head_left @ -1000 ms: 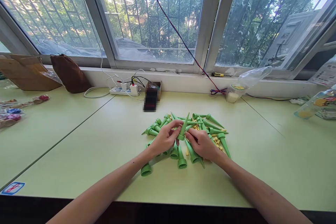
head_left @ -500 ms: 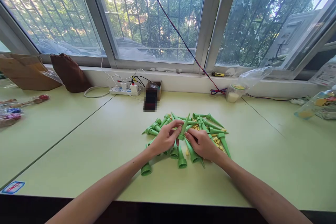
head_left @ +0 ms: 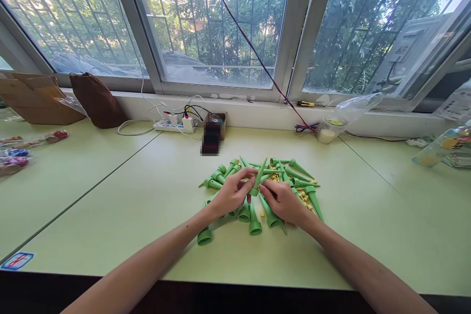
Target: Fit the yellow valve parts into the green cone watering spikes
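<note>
My left hand (head_left: 235,192) is closed around a green plastic watering spike (head_left: 259,176), its pointed tip up and its ribbed wide collar low. Close to that collar, on the right, my right hand (head_left: 283,198) is pinched; whatever lies between its fingertips is hidden. A heap of similar green spikes (head_left: 313,202) spreads around and beneath both hands. Some lie in front with their round open ends towards me, such as one spike (head_left: 255,225) below my hands. Small yellow plastic pieces (head_left: 303,197) lie among the spikes, mostly by my right hand.
The heap rests on a pale green table (head_left: 128,216). Along the window wall are a power strip (head_left: 174,126) with cables, a small box (head_left: 217,125), a brown pouch (head_left: 97,103), a cardboard box (head_left: 37,100) and a jar in plastic (head_left: 327,132). Wrapped items (head_left: 14,161) lie far left.
Both hands and the held spike stay almost where they were. Only a very slight shift of the camera view shows.
</note>
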